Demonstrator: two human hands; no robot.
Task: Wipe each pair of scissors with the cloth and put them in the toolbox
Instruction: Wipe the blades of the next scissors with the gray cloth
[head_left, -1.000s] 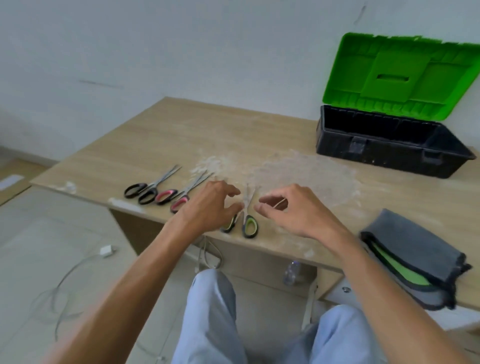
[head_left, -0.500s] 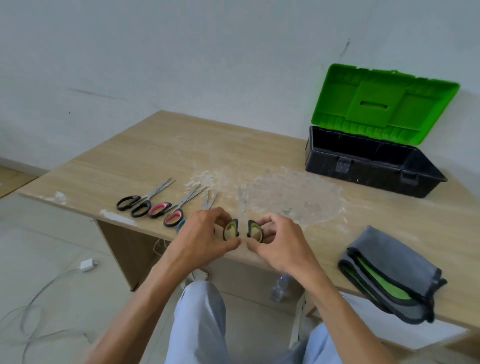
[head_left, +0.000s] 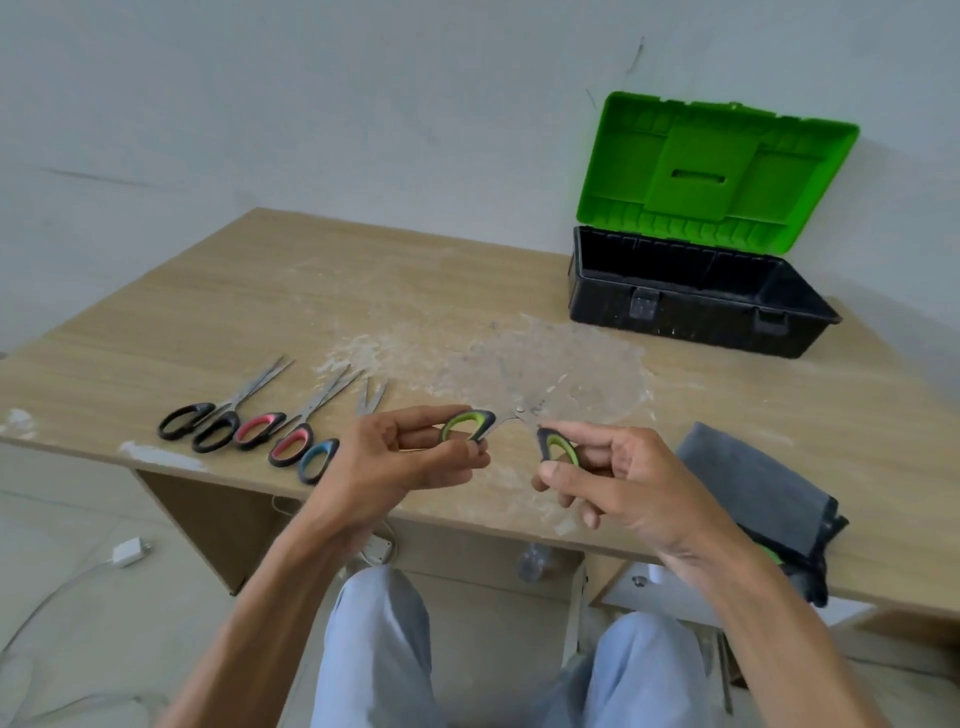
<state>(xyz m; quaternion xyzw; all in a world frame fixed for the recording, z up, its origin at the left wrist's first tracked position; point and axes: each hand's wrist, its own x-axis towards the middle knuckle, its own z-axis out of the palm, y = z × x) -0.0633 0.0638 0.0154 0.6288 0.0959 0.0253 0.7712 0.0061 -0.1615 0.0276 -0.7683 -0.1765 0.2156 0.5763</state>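
Note:
I hold the green-handled scissors (head_left: 517, 415) above the table's front edge, its two handles spread wide apart. My left hand (head_left: 395, 457) pinches the left handle loop and my right hand (head_left: 613, 478) pinches the right one. The blades point away from me and are hard to make out against the stained tabletop. The folded grey cloth (head_left: 758, 488) lies at the right, just beyond my right wrist. At the back right stands the black toolbox (head_left: 691, 301), its green lid (head_left: 717, 166) raised against the wall.
Three more scissors lie in a row on the wooden table (head_left: 218, 312) at the left: black-handled scissors (head_left: 208, 421), pink-handled scissors (head_left: 280, 431) and blue-handled scissors (head_left: 322, 457) partly behind my left hand. A white charger (head_left: 127, 551) and cable lie on the floor.
Both hands took the green-handled scissors off the table, lifted it and pulled the handles apart. The view shifted so the toolbox sits lower and nearer the centre.

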